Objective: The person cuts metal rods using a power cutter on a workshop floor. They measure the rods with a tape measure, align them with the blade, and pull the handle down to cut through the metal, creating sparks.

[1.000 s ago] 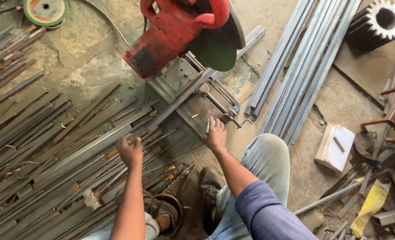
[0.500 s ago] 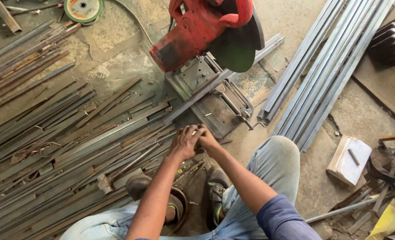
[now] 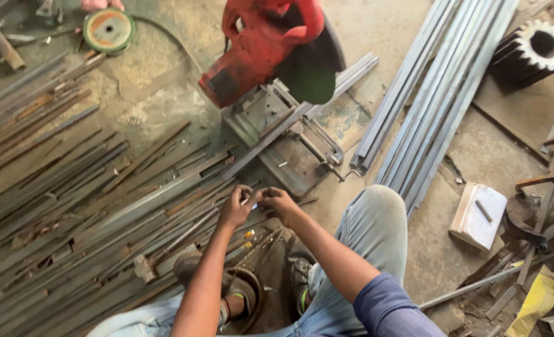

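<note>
Just in front of the red chop saw (image 3: 271, 47), the left hand (image 3: 236, 207) and right hand (image 3: 279, 203) meet, fingertips pinching a small pale object (image 3: 252, 201) too tiny to identify. Beside the saw lie metal bars (image 3: 90, 206) and long steel strips (image 3: 442, 87).

A red chop saw (image 3: 271, 47) is standing on the floor. A gear (image 3: 534, 50) and notebook (image 3: 478, 215) are lying beside long steel bars (image 3: 439, 93).
</note>
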